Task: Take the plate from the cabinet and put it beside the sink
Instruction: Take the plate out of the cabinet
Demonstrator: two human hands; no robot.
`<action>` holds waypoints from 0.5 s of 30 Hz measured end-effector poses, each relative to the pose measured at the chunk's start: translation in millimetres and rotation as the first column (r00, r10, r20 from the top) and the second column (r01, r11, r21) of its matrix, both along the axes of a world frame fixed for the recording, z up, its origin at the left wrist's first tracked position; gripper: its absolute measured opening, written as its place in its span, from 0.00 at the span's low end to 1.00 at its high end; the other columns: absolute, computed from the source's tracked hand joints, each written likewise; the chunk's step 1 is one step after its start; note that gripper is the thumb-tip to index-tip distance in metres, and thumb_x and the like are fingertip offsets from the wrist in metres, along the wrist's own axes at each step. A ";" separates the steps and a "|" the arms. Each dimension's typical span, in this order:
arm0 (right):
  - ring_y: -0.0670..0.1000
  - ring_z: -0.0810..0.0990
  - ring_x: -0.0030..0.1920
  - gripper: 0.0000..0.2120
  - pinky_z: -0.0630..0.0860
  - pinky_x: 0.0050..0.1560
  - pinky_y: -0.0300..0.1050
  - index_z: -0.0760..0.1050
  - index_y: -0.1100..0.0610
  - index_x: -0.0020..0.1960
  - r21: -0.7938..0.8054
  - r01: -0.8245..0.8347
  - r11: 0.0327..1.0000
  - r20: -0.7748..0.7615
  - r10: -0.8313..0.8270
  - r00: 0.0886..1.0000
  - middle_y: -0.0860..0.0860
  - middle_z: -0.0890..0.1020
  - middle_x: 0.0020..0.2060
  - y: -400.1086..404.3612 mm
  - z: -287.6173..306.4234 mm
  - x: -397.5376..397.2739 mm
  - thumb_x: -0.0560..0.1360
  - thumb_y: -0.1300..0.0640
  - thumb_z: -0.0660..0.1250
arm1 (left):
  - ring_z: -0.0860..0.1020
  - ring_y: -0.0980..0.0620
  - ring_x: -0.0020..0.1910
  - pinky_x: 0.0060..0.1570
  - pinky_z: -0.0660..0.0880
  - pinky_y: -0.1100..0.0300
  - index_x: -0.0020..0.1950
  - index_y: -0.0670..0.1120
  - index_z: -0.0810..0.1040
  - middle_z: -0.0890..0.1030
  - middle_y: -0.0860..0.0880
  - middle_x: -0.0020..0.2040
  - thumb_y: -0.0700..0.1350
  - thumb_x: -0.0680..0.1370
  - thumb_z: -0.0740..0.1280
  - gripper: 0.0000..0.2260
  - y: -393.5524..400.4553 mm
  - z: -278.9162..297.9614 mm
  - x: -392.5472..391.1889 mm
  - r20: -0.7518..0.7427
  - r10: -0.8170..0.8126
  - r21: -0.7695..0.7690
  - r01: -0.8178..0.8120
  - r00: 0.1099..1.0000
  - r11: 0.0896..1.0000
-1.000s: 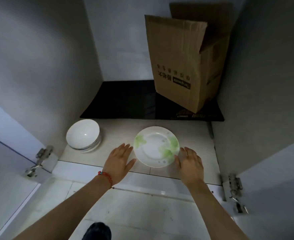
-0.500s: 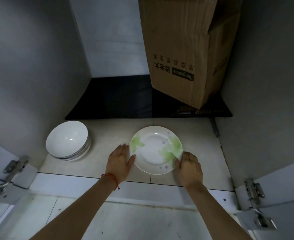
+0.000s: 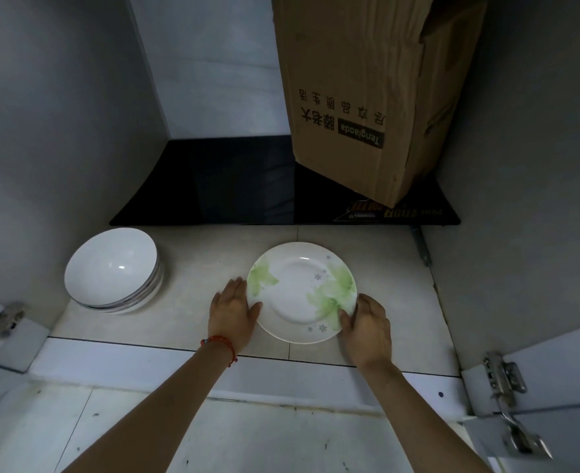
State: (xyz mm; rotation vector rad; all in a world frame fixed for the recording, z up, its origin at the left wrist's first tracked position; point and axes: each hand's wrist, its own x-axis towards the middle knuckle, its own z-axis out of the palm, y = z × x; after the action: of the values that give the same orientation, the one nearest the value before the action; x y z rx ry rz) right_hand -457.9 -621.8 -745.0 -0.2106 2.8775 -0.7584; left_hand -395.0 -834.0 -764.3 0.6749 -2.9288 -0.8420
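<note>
A white plate (image 3: 299, 288) with green leaf prints lies on the tiled cabinet floor (image 3: 213, 254), near the front edge. My left hand (image 3: 232, 314) presses against its left rim, thumb resting on the rim's top. My right hand (image 3: 367, 326) clasps the lower right rim, thumb over the green print. The plate still sits flat on the floor. A red bracelet circles my left wrist.
A stack of white bowls (image 3: 113, 269) stands at the left of the cabinet floor. A tall cardboard box (image 3: 360, 97) sits at the back right on a black glass panel (image 3: 230, 186). Door hinges (image 3: 505, 373) flank the opening; grey side walls close in.
Both hands moved in from beside the plate and closed onto its two sides. The camera came nearer to the cabinet. The plate has stayed in place.
</note>
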 end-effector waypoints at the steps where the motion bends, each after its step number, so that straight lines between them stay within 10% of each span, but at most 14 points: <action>1: 0.57 0.68 0.64 0.26 0.66 0.65 0.52 0.68 0.63 0.63 -0.021 0.008 1.000 -0.001 -0.008 1.000 0.59 0.73 0.62 -0.4 -0.6 3.0 0.74 0.46 0.54 | 0.59 0.45 0.73 0.73 0.54 0.48 0.71 0.38 0.58 0.64 0.40 0.72 0.47 0.77 0.59 0.25 0.9 0.0 1.3 -0.010 0.004 0.011 -0.004 1.000 1.000; 15: 0.57 0.67 0.65 0.21 0.64 0.67 0.51 0.66 0.63 0.65 -0.063 0.026 0.998 -0.015 -0.027 1.000 0.59 0.72 0.64 13.7 -10.4 30.6 0.76 0.54 0.61 | 0.62 0.42 0.71 0.71 0.56 0.47 0.69 0.37 0.62 0.68 0.38 0.70 0.55 0.75 0.56 0.29 16.6 -0.6 36.2 -0.057 0.053 0.092 -0.047 0.997 0.995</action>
State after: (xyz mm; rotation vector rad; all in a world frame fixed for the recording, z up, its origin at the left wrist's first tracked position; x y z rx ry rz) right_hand -427.3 -608.2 -755.4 -0.1871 2.8796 -0.8572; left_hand -358.8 -817.4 -764.9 0.7124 -2.8233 -0.9779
